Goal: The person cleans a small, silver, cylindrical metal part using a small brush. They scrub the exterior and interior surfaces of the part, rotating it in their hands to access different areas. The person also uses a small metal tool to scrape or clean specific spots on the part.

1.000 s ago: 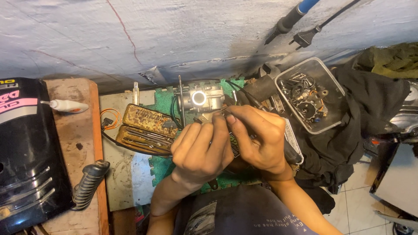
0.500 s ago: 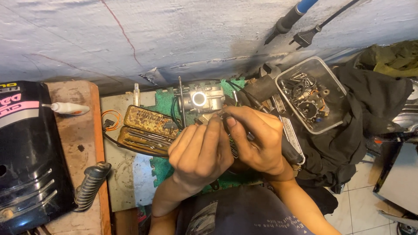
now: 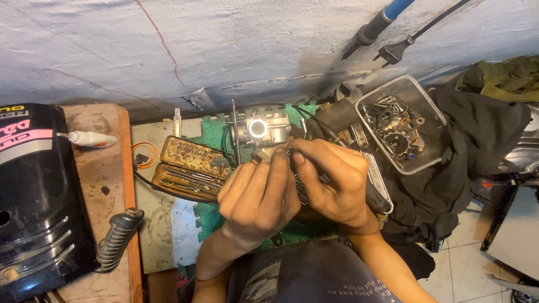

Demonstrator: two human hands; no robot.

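Both hands meet just below a small silver metal carburettor with a round bright bore (image 3: pixel 259 128), which sits on a green woven mat (image 3: pixel 210 134) at the back of the desk (image 3: pixel 151 219), close against the grey-white wall (image 3: pixel 168 45). The left hand (image 3: pixel 255 196) is curled shut, its fingertips pinching a small metal part (image 3: pixel 269 152) directly under the carburettor (too small to tell its shape). The right hand (image 3: pixel 331 182) is closed around a dark-handled tool (image 3: pixel 377 197), its thumb and forefinger pressed in beside the left fingertips at that same small part; the tool's tip is hidden between the fingers.

Left of the carburettor lies an open rusty metal case of slim tools (image 3: pixel 188 165), with a coil of orange wire (image 3: pixel 143 152) beyond it. Further left, a white tube with a pointed nozzle (image 3: pixel 87 138) rests on a worn wooden board (image 3: pixel 104 185), next to a glossy black plastic panel with a pink stripe (image 3: pixel 33 196); a ribbed grey rubber grip (image 3: pixel 118 238) lies below those. Right of the carburettor stands a clear rectangular plastic tub of small dark parts (image 3: pixel 401 123), set on a heap of black cloth (image 3: pixel 466 146). Above and to the right, a blue-handled tool (image 3: pixel 379 22) and a black two-pin plug (image 3: pixel 391 51) lie against the wall.
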